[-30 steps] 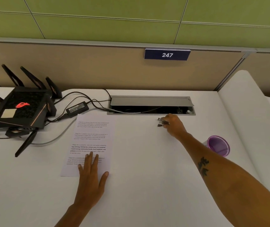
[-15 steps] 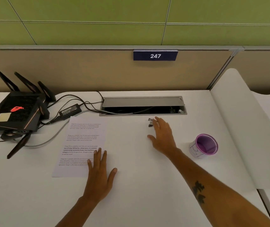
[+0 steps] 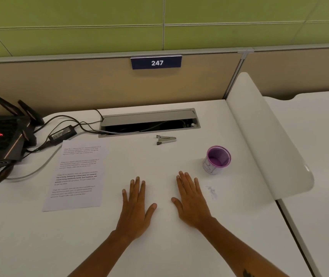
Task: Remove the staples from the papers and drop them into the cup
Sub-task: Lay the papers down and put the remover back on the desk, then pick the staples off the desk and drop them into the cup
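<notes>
While both hands, left (image 3: 134, 208) and right (image 3: 191, 202), lie flat and empty, the paper (image 3: 77, 174) sits at ten o'clock, remover (image 3: 165, 139) at twelve, cup (image 3: 216, 159) at two. Thin, floppy paper probably needs pinning near the staple corner.

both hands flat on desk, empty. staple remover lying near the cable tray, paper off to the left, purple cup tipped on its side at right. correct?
One error: the purple cup stands upright, mouth open toward the camera, as the head view shows. The rest holds: left hand and right hand lie flat and empty, the staple remover lies near the cable tray, the paper to the left.
</notes>
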Tool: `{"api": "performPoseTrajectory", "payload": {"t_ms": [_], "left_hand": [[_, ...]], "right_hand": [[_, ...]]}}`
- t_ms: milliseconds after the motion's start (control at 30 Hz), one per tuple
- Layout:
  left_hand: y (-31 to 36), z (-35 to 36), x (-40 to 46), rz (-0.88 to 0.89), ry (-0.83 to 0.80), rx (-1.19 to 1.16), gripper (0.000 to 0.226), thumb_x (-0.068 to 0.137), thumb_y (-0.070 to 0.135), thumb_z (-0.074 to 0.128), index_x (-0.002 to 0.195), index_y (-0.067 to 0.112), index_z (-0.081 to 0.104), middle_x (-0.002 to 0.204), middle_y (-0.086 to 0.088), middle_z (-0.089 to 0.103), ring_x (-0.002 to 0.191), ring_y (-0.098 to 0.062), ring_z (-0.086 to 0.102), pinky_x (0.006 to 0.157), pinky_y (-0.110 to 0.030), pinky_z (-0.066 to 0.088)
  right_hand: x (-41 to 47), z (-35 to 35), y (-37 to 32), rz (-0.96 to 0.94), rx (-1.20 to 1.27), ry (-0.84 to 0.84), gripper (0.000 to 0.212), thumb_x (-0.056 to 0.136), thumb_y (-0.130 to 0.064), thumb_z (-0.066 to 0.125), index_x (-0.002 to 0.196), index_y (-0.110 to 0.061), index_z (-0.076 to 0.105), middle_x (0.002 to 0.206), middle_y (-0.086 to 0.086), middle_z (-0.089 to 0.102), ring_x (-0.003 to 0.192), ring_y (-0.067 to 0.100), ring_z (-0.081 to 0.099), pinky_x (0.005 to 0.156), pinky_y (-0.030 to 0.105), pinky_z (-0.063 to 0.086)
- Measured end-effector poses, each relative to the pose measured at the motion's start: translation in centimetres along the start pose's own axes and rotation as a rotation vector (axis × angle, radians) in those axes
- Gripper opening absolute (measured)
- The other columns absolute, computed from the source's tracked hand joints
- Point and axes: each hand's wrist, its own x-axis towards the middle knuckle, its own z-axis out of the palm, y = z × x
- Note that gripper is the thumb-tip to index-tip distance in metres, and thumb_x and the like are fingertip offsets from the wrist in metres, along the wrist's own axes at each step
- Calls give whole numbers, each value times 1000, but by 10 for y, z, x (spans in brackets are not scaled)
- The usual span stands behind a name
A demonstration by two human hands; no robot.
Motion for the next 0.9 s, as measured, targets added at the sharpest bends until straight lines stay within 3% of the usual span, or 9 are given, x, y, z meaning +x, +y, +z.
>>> {"api": "performPoseTrajectory", "payload": {"t_ms": [167,333,533,700,900], "left_hand": [[43,14,-1,63,-51,19,86,101,67,16,166,14,-4,174,-5,-21,160,-21,-22,130,-55,-3],[72,28,-6,87,-71,45,88,99,71,7,166,15,-5,173,-5,-23,160,-22,-22,130,-53,-8],[83,46,-15,-4,-82,106,95,96,77,2,165,12,-8,173,-7,-20,161,-25,-18,130,-56,-6],[77,54,-24,-12,-93,150,95,98,75,7,165,8,-2,175,-10,-10,162,-28,-9,127,-55,-2],[77,55,-24,-14,-108,166,97,96,77,3,164,9,-9,174,-9,-17,161,-28,-17,127,-54,-7]], "right_hand": [[-39,-11,31,121,-42,0,77,107,-54,29,165,-11,3,174,5,-7,161,22,-10,131,51,7],[-71,-16,57,311,-36,69,83,103,-56,34,164,-6,8,174,10,2,161,27,0,129,55,13],[-94,-10,59,527,-50,86,93,99,-63,34,162,2,12,173,16,8,160,32,9,127,60,15],[-82,-8,50,574,-43,54,95,99,-67,28,162,2,10,173,15,5,161,30,8,126,63,9],[-61,-6,45,535,-44,63,93,99,-66,26,162,1,13,173,16,9,160,31,11,125,65,9]]}}
